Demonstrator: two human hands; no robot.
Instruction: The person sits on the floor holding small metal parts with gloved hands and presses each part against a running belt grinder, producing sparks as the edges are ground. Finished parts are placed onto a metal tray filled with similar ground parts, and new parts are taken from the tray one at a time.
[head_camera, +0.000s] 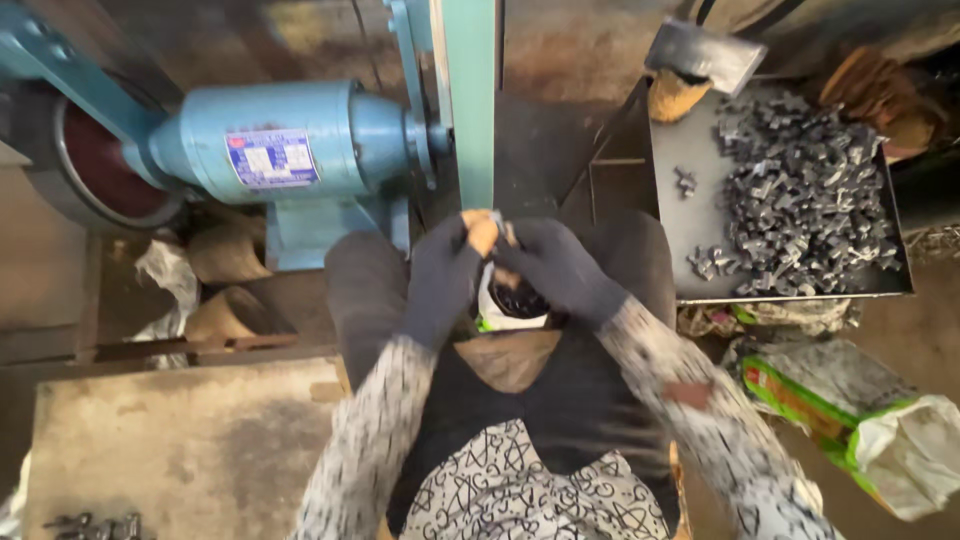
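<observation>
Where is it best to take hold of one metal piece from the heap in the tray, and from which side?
Probably from above, at the loose pieces on the heap's near edge: they lie apart on the bare tray floor, so fingers can close around one. The tray walls block a sideways reach. Both gloved hands, left and right, are together in the lap.

Both forearms are converging toward the green belt column (470, 100). The left hand (442, 278) and right hand (556, 266), both gloved, are meeting just below its lower end, fingers curled inward, fingertips touching at the centre.
</observation>
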